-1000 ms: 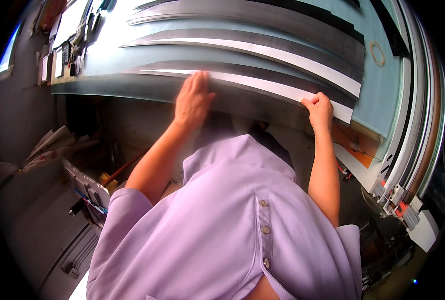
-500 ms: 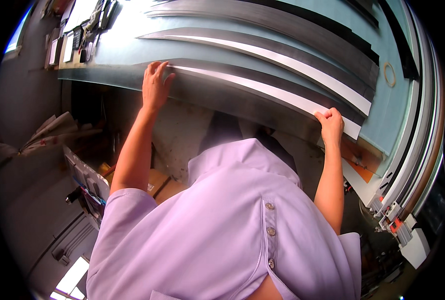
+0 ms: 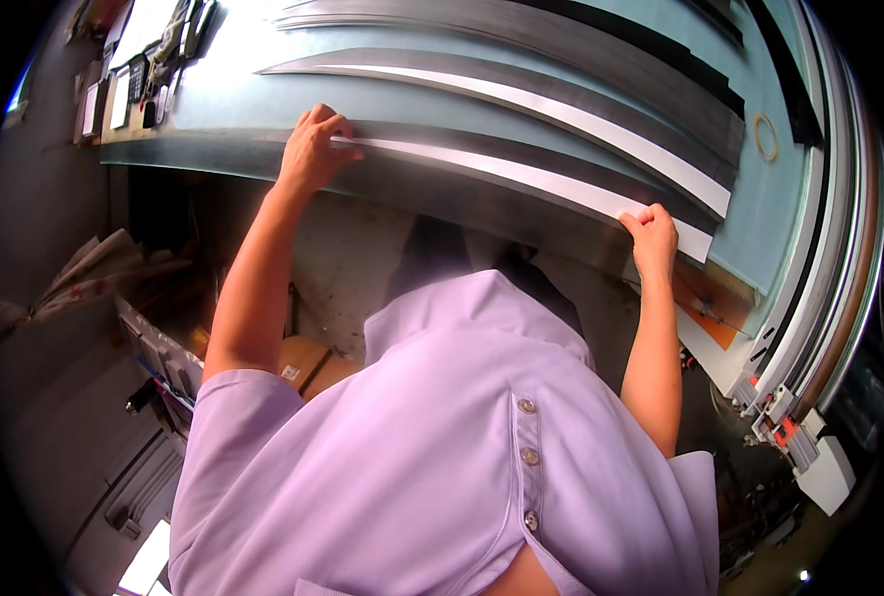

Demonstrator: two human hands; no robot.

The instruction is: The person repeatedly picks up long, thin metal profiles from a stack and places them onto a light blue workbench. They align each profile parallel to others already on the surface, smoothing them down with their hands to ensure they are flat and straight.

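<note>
- Bench [image 3: 233,114]: pale blue, spans the upper view; near edge faces the person, who stands against that side. This likely keeps the strips within reach of both arms.
- Rails [image 3: 824,248]: long, parallel, beside the right end of the bench.
- Dark strips [image 3: 561,50]: lie lengthwise toward the far side, overlapping. Laid side by side, probably so that each can be picked up singly.
- Second white strip [image 3: 571,116]: on the bench between the dark strips and the near one, roughly parallel to it, bordered by dark material.
- Near white strip [image 3: 581,193]: along the near edge of the bench, running between the two hands, a dark band just behind it; cannot tell whether the two are joined.
- Left hand [image 3: 311,147]: at the strip's left end. Grip curved, thumb and forefinger parted around that end; cannot tell whether they press on it.
- Right hand [image 3: 651,238]: near the strip's right end. Grip closed, thumb and bent fingers pinching its near edge. Hands set wide apart, presumably to steady the length and keep it aligned.
- Pale ring [image 3: 757,134]: on the bench, right of the strips, touching neither hand.
</note>
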